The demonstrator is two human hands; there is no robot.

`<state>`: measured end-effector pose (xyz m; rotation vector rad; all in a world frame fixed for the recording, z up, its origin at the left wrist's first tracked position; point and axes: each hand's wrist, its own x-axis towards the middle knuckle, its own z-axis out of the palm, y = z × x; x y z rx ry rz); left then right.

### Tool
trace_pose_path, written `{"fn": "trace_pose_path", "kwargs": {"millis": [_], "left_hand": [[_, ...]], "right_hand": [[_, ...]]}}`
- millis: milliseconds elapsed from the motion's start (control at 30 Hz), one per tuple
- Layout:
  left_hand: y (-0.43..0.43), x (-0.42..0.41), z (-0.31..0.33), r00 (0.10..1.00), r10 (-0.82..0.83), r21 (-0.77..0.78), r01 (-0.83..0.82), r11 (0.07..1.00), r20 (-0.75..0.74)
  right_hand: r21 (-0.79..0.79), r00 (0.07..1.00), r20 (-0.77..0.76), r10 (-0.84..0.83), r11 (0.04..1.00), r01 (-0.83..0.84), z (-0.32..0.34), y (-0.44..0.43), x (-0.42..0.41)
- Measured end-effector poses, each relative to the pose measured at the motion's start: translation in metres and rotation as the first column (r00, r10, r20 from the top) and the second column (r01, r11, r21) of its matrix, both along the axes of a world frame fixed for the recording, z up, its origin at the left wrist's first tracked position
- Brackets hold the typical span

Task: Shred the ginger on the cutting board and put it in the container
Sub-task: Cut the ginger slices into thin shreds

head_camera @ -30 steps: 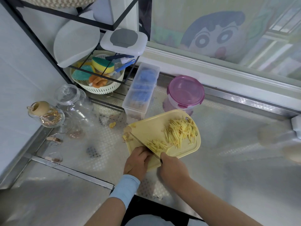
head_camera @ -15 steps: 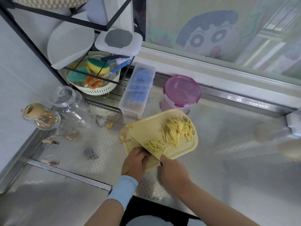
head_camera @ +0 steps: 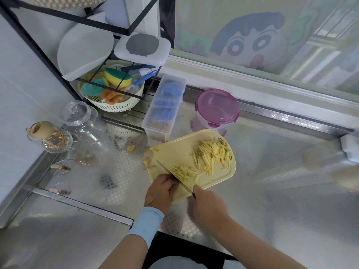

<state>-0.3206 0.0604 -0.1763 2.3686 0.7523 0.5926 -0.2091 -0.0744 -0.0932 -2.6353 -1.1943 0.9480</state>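
Note:
A pale yellow cutting board point(head_camera: 174, 150) lies on the steel counter. A big heap of shredded ginger point(head_camera: 212, 155) covers its far right part, and a smaller bunch of ginger strips point(head_camera: 182, 171) lies by the knife. My right hand point(head_camera: 208, 207) grips the knife point(head_camera: 165, 168), whose blade runs diagonally across the board's near left. My left hand point(head_camera: 161, 191) is curled at the blade's left side, pressing down on ginger hidden under the fingers. A round container with a pink lid point(head_camera: 217, 109) stands just behind the board, closed.
A long clear box point(head_camera: 165, 105) with blue contents stands behind the board on the left. Glass jars point(head_camera: 81, 123) and a corked jar point(head_camera: 48, 136) stand at far left. A black wire rack point(head_camera: 93, 24) holds a basket of sponges point(head_camera: 112, 90). Ginger scraps point(head_camera: 131, 148) lie on the counter.
The hands and knife stay at the board's near left, with only small shifts of the blade. The view has drifted slightly; the ginger heaps look the same.

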Motion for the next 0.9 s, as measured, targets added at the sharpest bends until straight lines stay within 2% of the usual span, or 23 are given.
{"fn": "trace_pose_path", "kwargs": {"millis": [233,533,900], "left_hand": [[-0.003,0.002,0.001,1.000,0.001,-0.016,-0.001,1.000,0.010],[-0.003,0.000,0.001,0.999,0.036,0.080,-0.035,0.996,-0.017],[-0.007,0.000,0.005,0.999,0.044,0.038,-0.044,0.998,-0.008]], "right_hand": [[-0.044,1.000,-0.011,0.029,0.999,-0.030,-0.003,0.018,0.002],[0.034,1.000,0.022,0.016,0.999,-0.016,-0.003,0.000,-0.001],[-0.013,0.999,-0.005,0.054,0.998,-0.054,0.002,0.016,0.003]]}}
